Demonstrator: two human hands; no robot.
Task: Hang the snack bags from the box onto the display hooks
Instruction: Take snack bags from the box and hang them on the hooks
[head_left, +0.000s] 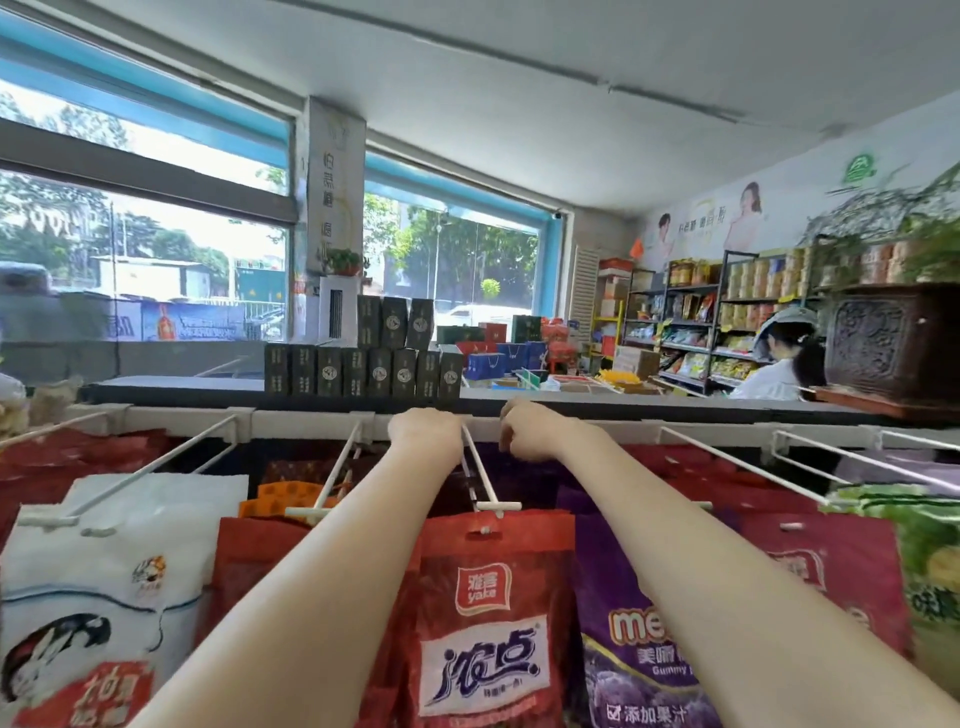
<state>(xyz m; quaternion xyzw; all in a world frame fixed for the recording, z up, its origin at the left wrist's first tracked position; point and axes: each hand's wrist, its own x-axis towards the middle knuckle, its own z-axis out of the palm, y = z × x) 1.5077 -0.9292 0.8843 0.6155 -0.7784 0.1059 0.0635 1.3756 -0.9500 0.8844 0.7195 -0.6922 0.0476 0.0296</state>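
A white wire display hook sticks out from the white rail toward me. A red snack bag hangs at its front end. My left hand is curled round the base of this hook at the rail. My right hand sits just right of the hook's base with its fingers curled against the rail. What those fingers hold is hidden. A purple gummy bag hangs to the right of the red bag, under my right forearm. No box is in view.
More hooks run left and right, carrying a white bag, dark red bags and a green bag. Dark boxes are stacked on the shelf top behind the rail. A person stands at far shelves on the right.
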